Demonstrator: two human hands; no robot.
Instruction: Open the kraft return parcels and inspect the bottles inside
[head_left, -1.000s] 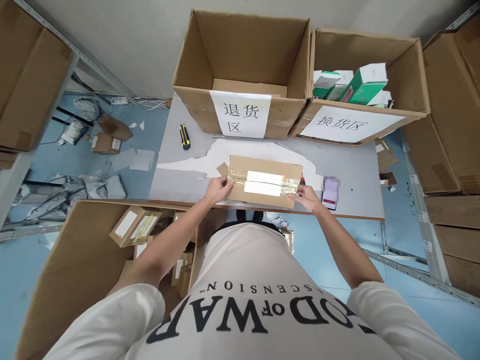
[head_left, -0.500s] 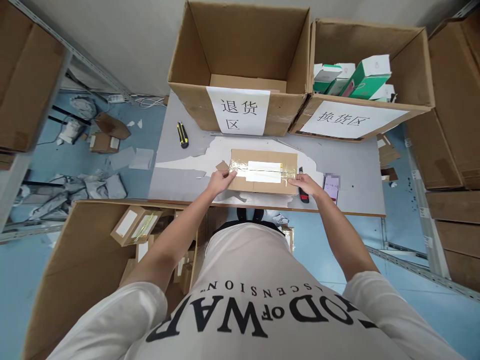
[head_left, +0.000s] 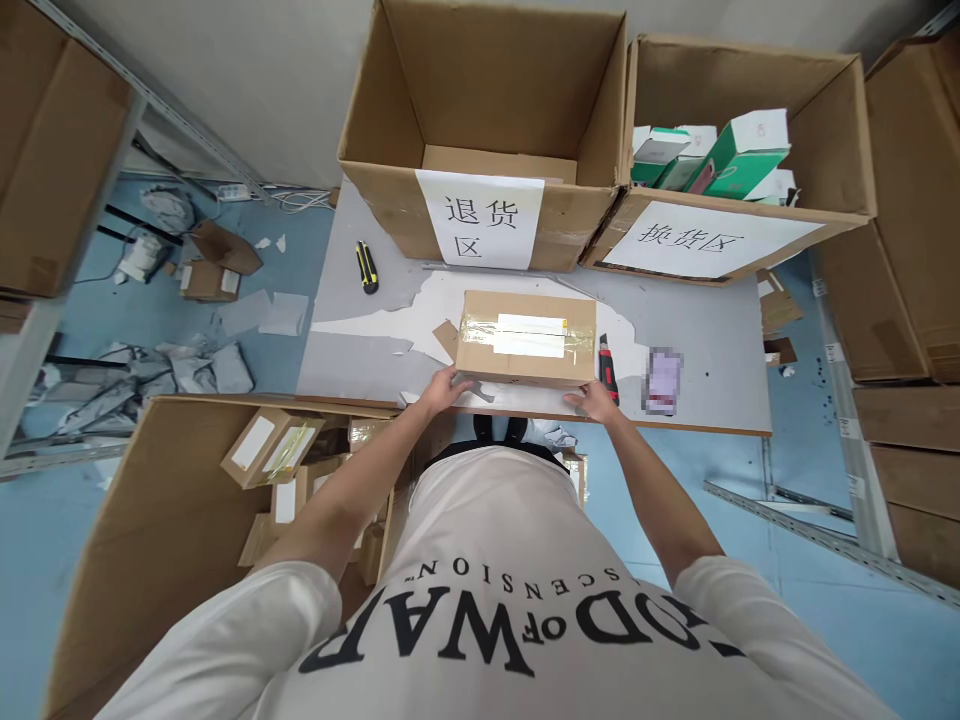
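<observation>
Pair of bare hands, forearms reaching forward from white short sleeves and angled inward, both set low at the table's near edge. Left hand (head_left: 445,390): beside the near left corner of a taped cardboard parcel (head_left: 529,335), thumb stretched rightward and apart from the fingers, pinching nothing visible; contact with the carton cannot be told. Right hand (head_left: 594,401): below the near right corner, thumb extended leftward and held off from the fingers, no grip visible; whether the fingertips touch the corner cannot be told. Parcel: one, closed, lying flat on the table (head_left: 705,330) just beyond both sets of fingers and spanning the gap between them; white label and clear tape on its upper face. Red-and-black cutter (head_left: 608,370): just beyond the right fingers, alongside the parcel's right end. Phone (head_left: 662,382), blurred: farther right of the right fingers, apart from them. Cardboard scrap (head_left: 445,338): beyond the left fingers, by the parcel's left end. Yellow-and-black cutter (head_left: 367,268): well beyond and left of the left fingers. Two open cartons, well beyond both hands: left carton (head_left: 375,205) and right carton (head_left: 832,215), each with a white paper sign.
</observation>
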